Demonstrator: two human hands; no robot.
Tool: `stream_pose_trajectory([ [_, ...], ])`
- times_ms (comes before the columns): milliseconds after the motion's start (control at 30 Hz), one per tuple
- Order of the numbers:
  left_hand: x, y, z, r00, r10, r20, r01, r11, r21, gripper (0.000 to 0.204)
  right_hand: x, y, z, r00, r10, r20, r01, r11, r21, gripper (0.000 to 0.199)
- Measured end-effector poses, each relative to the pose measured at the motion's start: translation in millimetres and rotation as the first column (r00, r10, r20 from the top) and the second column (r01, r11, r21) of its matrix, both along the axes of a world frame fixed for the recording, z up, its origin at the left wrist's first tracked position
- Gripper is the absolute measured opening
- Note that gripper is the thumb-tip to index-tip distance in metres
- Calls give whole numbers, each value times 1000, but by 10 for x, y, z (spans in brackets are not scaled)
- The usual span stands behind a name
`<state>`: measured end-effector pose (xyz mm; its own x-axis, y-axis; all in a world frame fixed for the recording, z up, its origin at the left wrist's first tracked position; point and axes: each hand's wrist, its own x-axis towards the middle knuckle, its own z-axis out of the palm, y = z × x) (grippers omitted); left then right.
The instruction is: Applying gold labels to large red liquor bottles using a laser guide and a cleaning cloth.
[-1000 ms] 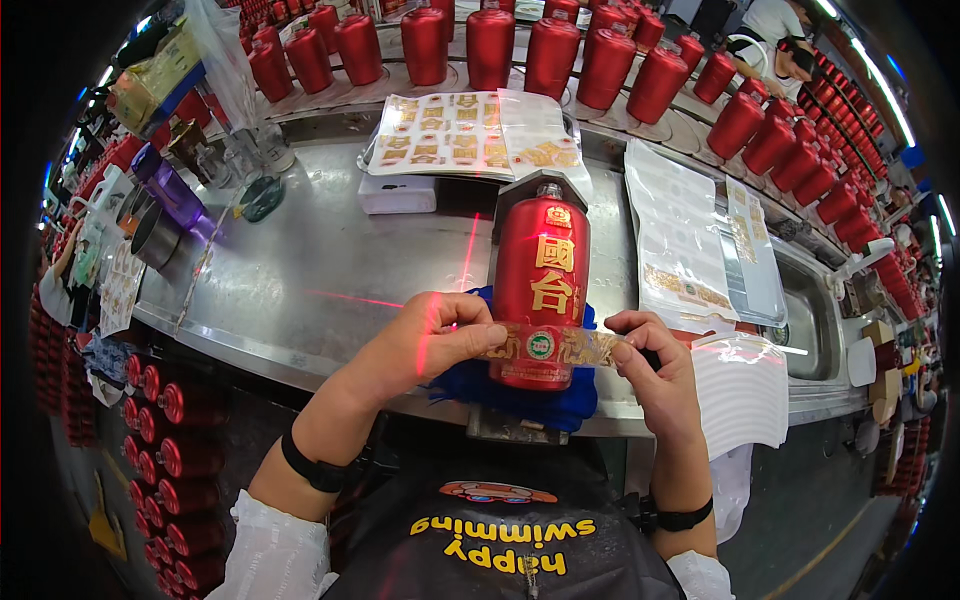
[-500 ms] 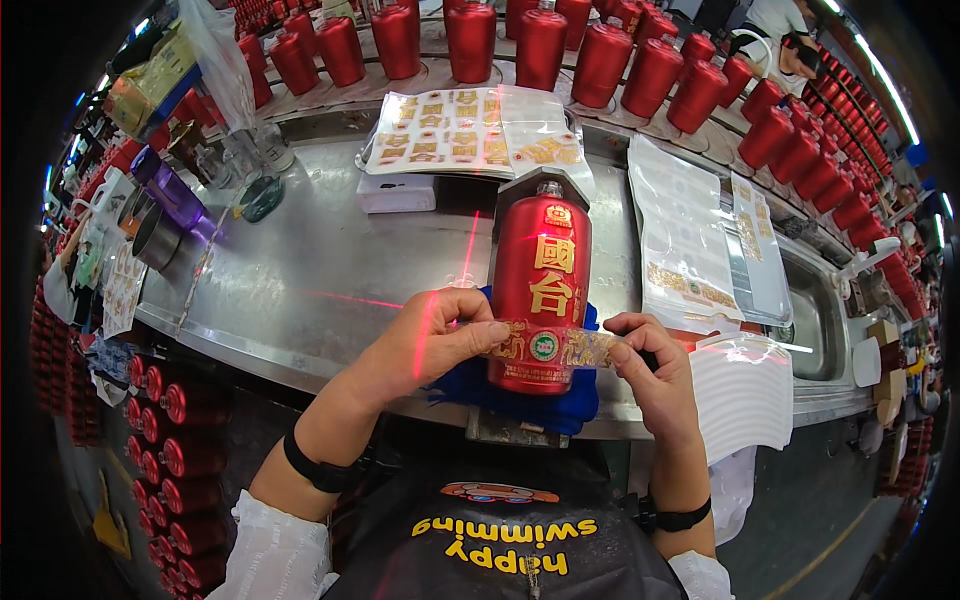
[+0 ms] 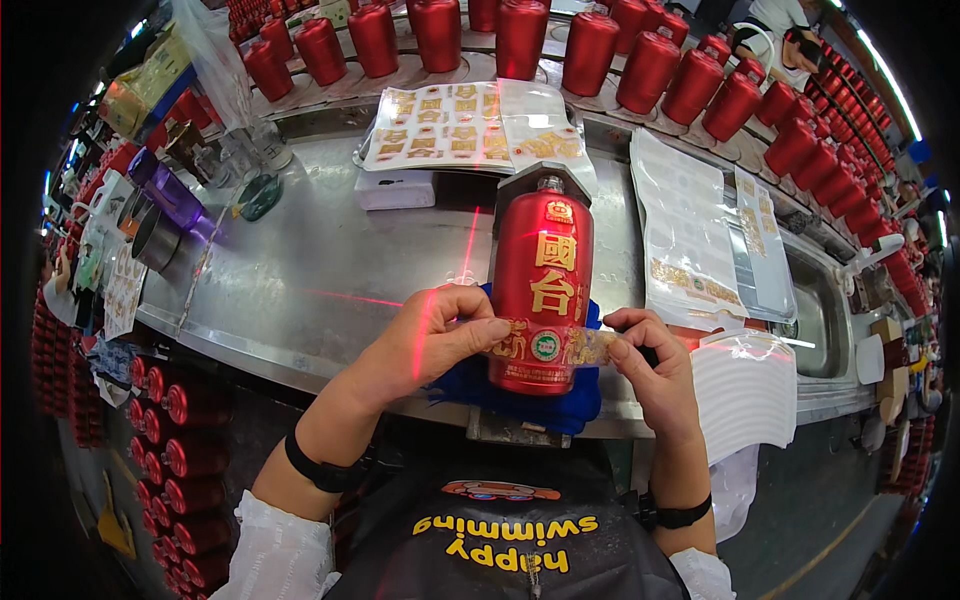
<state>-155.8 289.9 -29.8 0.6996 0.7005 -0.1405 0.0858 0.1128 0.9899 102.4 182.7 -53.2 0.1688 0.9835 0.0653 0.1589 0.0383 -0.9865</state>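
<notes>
A red bottle (image 3: 513, 270) with gold characters leans back, its neck away from me, in a dark angular holder (image 3: 574, 184) over a blue cloth (image 3: 462, 382). Across its lower front runs a clear strip (image 3: 574, 346) with gold patterns and a round green emblem. My left hand (image 3: 447, 332) pinches the strip's left end between thumb and forefinger, close against the bottle. At the strip's right end, my right hand (image 3: 652, 374) pinches it the same way, a little off the bottle's side. Red laser lines fall on the bottle and my left hand.
Gold decal sheets (image 3: 440, 125) lie behind the bottle on a white box (image 3: 395, 190). More sheets (image 3: 690, 220) and a stack of white ridged sheets (image 3: 745, 390) are at right, near a sink (image 3: 822, 320). Red bottles (image 3: 521, 40) line the curved conveyor. A purple bottle (image 3: 165, 190) stands left.
Red bottles at the back have shifted along the curved conveyor. My hands, the strip and the red bottle in the holder stay nearly in place.
</notes>
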Motion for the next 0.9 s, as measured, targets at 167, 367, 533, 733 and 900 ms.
stream_pose_trajectory([
  [167, 5, -14, 39, 999, -9, 39, 10, 1000, -14, 15, 4, -2, -2, 1000, 0, -2, 0, 1000, -1, 18],
  [367, 10, -22, 44, 1000, 5, 16, -4, 1000, -7, 16, 17, -3, -15, 1000, 7, 4, -7, 1000, 11, 18],
  [533, 4, -16, 29, 1000, 10, 19, -9, 1000, -17, 16, 8, 12, -11, 1000, 9, 10, -9, 1000, 2, 18],
  [733, 17, -24, 26, 1000, 25, -2, -25, 1000, 1, 16, 34, 5, -79, 1000, 4, -8, -4, 1000, 9, 16],
  [900, 4, -23, -27, 999, 35, 24, -34, 998, -46, 16, 69, 53, -158, 973, -74, 220, 65, 997, 50, 7],
])
